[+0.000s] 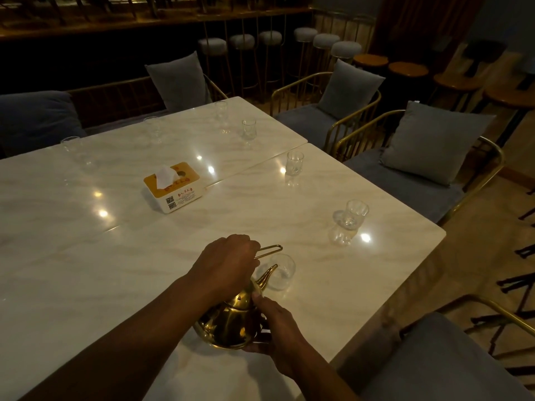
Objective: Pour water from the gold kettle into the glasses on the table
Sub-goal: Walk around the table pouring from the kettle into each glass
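The gold kettle (228, 325) is tilted forward over the white marble table (115, 270), its spout pointing into the nearest clear glass (281, 272). My left hand (227, 263) grips the kettle's wire handle from above. My right hand (272, 322) holds the kettle's body and lid from the right side. Further glasses stand along the right edge: one (354, 214) mid-right, one (294, 163) beyond it, one (249, 129) farther back. More glasses (71, 146) sit along the far edge.
A yellow and white tissue box (172, 186) sits in the table's middle. Grey-cushioned chairs with gold frames (419, 157) line the right side, and one seat (440, 357) is close at the lower right. Bar stools (321, 41) stand at the back.
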{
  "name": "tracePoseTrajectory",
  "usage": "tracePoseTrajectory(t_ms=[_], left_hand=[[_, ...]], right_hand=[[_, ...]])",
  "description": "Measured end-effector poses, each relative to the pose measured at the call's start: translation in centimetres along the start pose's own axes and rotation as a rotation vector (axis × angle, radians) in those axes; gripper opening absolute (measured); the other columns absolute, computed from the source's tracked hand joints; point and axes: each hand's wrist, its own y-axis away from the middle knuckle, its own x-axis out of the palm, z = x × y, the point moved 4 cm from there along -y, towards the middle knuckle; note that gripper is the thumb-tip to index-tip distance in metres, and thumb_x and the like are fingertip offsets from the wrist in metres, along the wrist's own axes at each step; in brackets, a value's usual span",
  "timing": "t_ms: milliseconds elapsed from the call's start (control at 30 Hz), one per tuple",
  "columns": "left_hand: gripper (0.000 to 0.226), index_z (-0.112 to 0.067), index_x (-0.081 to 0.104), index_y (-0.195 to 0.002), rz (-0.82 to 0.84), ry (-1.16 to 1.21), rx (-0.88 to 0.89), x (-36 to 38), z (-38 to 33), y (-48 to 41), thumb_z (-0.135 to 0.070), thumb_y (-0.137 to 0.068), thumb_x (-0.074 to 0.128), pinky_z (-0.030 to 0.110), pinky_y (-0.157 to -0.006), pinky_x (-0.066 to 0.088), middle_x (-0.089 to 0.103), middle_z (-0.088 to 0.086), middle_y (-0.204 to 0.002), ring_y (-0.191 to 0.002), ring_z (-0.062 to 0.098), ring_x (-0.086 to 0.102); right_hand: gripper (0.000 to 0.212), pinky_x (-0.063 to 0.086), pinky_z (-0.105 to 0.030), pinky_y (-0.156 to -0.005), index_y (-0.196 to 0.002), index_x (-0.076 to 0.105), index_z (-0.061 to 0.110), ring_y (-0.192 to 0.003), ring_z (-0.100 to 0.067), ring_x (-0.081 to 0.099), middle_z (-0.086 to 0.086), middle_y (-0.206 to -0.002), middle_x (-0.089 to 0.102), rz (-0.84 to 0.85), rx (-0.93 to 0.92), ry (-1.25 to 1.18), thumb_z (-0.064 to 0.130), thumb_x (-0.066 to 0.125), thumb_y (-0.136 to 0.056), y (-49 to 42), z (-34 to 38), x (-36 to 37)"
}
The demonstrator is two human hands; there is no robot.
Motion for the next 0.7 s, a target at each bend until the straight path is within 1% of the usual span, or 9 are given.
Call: tracePoseTrajectory(t_ms=[100,200,300,433,567,700], left_hand=[[0.022,-0.020,0.066,-0.106,0.003,-0.008,-0.004,0.00,0.14,0.02,-0.035,-0.092,0.057,0.032,-0.071,0.054,0.065,-0.002,-0.092,-0.080,0.015,0.062],[0.025,-0.020,0.065,-0.110,0.007,-0.001,-0.015,0.00,0.25,0.11,-0.035,-0.092,0.057,0.031,-0.072,0.053,0.066,-0.001,-0.096,-0.083,0.016,0.062],[0.028,-0.020,0.065,-0.113,-0.001,-0.003,-0.020,-0.02,0.42,0.12,-0.036,-0.092,0.057,0.033,-0.075,0.054,0.067,-0.001,-0.099,-0.085,0.016,0.063],[0.025,-0.020,0.066,-0.109,-0.002,-0.018,-0.020,-0.13,0.50,0.07,-0.036,-0.092,0.057,0.035,-0.072,0.055,0.066,-0.001,-0.095,-0.083,0.017,0.063],[0.024,-0.021,0.066,-0.107,0.000,-0.014,-0.021,-0.36,0.48,-0.06,-0.036,-0.091,0.057,0.032,-0.069,0.054,0.066,-0.002,-0.094,-0.081,0.016,0.063],[0.025,-0.021,0.066,-0.109,-0.005,-0.008,-0.014,-0.46,0.27,-0.06,-0.036,-0.092,0.057,0.027,-0.066,0.048,0.066,-0.001,-0.095,-0.082,0.016,0.062]], right_hand=[[0.039,0.063,-0.050,-0.087,-0.117,0.069,0.024,-0.107,-0.031,0.067,-0.007,-0.117,0.069,0.008,-0.004,0.007,0.053,0.063,-0.092,-0.11,-0.09,-0.02],[0.041,0.062,-0.050,-0.088,-0.118,0.069,0.023,-0.108,-0.032,0.067,-0.008,-0.119,0.068,0.011,0.001,0.019,0.054,0.063,-0.091,-0.15,-0.10,0.09],[0.041,0.063,-0.049,-0.086,-0.117,0.069,0.024,-0.107,-0.032,0.067,-0.007,-0.118,0.068,0.016,0.006,0.013,0.054,0.064,-0.091,-0.17,0.00,0.17],[0.043,0.063,-0.049,-0.086,-0.118,0.069,0.024,-0.108,-0.032,0.067,-0.008,-0.119,0.068,0.016,0.016,0.010,0.056,0.064,-0.090,-0.11,0.07,0.36],[0.042,0.063,-0.049,-0.086,-0.117,0.069,0.023,-0.107,-0.032,0.067,-0.008,-0.118,0.068,0.022,0.018,-0.003,0.055,0.065,-0.090,0.06,0.16,0.43],[0.043,0.064,-0.047,-0.085,-0.118,0.067,0.023,-0.107,-0.031,0.065,-0.007,-0.116,0.067,0.017,0.028,0.000,0.055,0.064,-0.090,0.17,0.23,0.47]])
